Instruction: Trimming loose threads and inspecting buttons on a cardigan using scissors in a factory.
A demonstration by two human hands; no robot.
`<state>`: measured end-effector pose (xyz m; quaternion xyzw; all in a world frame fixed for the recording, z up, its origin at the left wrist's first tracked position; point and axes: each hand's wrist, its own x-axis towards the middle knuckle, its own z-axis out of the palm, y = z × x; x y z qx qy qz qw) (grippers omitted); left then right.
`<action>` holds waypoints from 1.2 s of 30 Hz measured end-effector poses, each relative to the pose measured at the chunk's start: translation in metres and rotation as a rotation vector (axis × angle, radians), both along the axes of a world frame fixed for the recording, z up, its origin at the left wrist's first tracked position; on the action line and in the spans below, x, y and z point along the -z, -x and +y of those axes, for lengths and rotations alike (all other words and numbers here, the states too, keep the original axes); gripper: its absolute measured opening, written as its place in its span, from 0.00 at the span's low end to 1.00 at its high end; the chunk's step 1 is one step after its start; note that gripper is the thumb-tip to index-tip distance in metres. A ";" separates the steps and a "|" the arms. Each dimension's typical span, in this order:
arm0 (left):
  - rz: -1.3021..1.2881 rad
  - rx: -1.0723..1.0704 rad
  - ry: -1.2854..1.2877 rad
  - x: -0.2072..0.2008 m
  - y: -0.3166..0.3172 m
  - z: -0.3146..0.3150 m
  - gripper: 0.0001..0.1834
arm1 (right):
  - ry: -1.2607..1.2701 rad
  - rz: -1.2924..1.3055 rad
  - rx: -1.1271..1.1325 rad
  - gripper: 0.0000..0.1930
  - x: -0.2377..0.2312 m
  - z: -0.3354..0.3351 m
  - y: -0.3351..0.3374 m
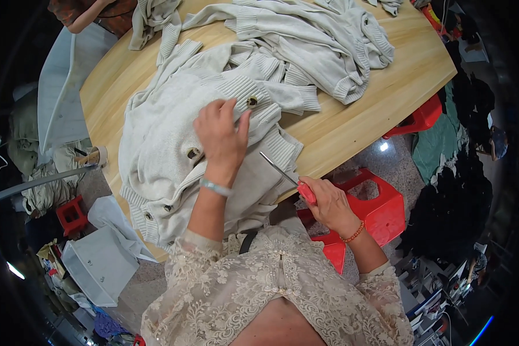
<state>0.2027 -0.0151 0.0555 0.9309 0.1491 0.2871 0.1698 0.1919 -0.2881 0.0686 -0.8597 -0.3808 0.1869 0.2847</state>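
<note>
The left hand (220,135) lies flat on a pale knitted cardigan (161,155) spread over the near edge of the wooden tabletop (352,121), fingers loosely splayed, pressing the cloth down and gripping nothing. Its fingertips sit just beside one dark button (252,101), and a second button (193,153) shows beside the heel of the palm. The right hand (328,202) is clenched around the red handle of a small pair of scissors (285,176), held off the tabletop edge above a red plastic stool (380,210) — the thin metal blades point up and leftward toward the cardigan's ribbed hem, close to it but apart.

A heap of similar pale knitwear (311,40) lies farther back on the tabletop, well apart from both hands.

The risks, as I judge them: the blade tips are aimed at loose ribbed knit, so a careless advance could snag or nick a stitch and start a run. The left wrist lies near the line of the blades — a slip could catch skin. Much of the cardigan hangs over the edge toward the lap, so its weight could drag the cloth out from under the flat hand and shift the buttons.
</note>
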 end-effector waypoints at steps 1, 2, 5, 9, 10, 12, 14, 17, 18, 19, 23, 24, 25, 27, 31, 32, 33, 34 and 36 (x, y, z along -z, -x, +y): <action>0.042 0.014 -0.008 0.002 -0.013 -0.002 0.19 | -0.019 -0.005 0.003 0.22 0.000 -0.001 -0.001; 0.095 -0.004 -0.018 0.005 -0.023 -0.006 0.14 | -0.024 -0.008 0.002 0.22 0.000 -0.002 -0.001; 0.285 0.015 -0.077 0.015 -0.035 -0.009 0.11 | -0.008 -0.003 0.027 0.22 -0.001 -0.010 0.001; 0.092 0.178 -0.012 0.023 -0.026 -0.005 0.09 | 0.004 0.022 0.087 0.22 0.001 -0.026 0.000; 0.056 0.177 -0.020 0.024 -0.019 -0.003 0.09 | 0.018 0.035 0.089 0.22 0.004 -0.029 -0.001; -0.031 0.164 -0.045 0.023 -0.005 -0.003 0.10 | 0.014 0.048 0.112 0.23 0.006 -0.034 -0.001; -0.116 0.153 -0.083 0.021 0.005 -0.003 0.10 | 0.008 0.057 0.126 0.23 0.008 -0.037 -0.003; -0.130 0.147 -0.107 0.019 0.008 -0.007 0.11 | 0.013 0.055 0.132 0.24 0.012 -0.039 -0.004; -0.138 0.142 -0.115 0.018 0.009 -0.007 0.11 | 0.015 0.062 0.133 0.23 0.013 -0.038 -0.003; -0.138 0.140 -0.117 0.018 0.009 -0.007 0.11 | 0.017 0.067 0.130 0.23 0.013 -0.038 -0.004; -0.143 0.142 -0.114 0.020 0.013 -0.004 0.10 | 0.022 0.072 0.139 0.23 0.017 -0.040 -0.002; -0.138 0.137 -0.102 0.020 0.014 -0.004 0.10 | 0.034 0.094 0.162 0.22 0.020 -0.041 -0.001; -0.126 0.134 -0.094 0.019 0.011 -0.008 0.10 | 0.054 0.116 0.201 0.22 0.022 -0.047 0.001; -0.072 0.160 -0.066 0.023 0.010 -0.011 0.11 | 0.064 0.111 0.347 0.22 0.035 -0.059 0.007; -0.070 0.179 -0.260 0.022 0.024 -0.007 0.15 | 0.235 0.093 0.759 0.20 0.083 -0.107 0.026; -0.056 0.193 -0.255 0.017 0.032 -0.006 0.13 | 0.355 0.208 0.872 0.19 0.090 -0.124 0.031; -0.040 0.229 -0.267 0.013 0.038 -0.008 0.11 | 0.376 0.212 0.954 0.18 0.101 -0.148 0.042; -0.033 0.260 -0.303 0.010 0.045 -0.008 0.10 | 0.379 0.214 1.018 0.16 0.117 -0.171 0.053; 0.050 0.358 -0.392 0.011 0.060 -0.003 0.12 | 0.428 0.266 1.208 0.20 0.161 -0.220 0.085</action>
